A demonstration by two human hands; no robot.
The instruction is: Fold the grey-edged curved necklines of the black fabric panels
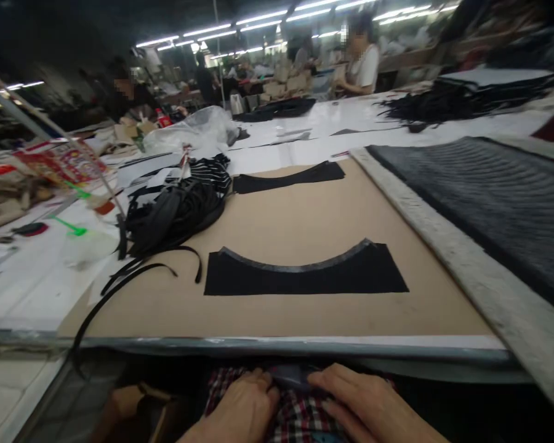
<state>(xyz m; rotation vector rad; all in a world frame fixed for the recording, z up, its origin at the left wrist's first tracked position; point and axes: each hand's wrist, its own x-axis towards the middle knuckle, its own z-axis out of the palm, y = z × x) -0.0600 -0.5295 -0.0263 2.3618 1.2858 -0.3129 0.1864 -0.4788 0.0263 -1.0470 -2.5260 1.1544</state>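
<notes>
My left hand (247,403) and my right hand (367,397) are low in the picture, below the table's front edge and against a red, black and white checked garment (300,409). Between them lies a dark, slightly shiny piece (289,374), too blurred to name. Curled fingers of my left hand are at one end of it, and the bent fingers of my right hand are at the other. Beyond the edge, a black fabric piece (305,282) with a curved, grey-edged top rests flat on brown board (305,320). A narrower black piece (289,179) lies farther back.
Left of the board sits a heap of black fabric strips (175,215), some trailing over the front edge. A thick pale slab (443,246) bearing grey ribbed fabric (489,178) borders the right. Clear plastic (194,129) and a person in white (367,64) are farther back.
</notes>
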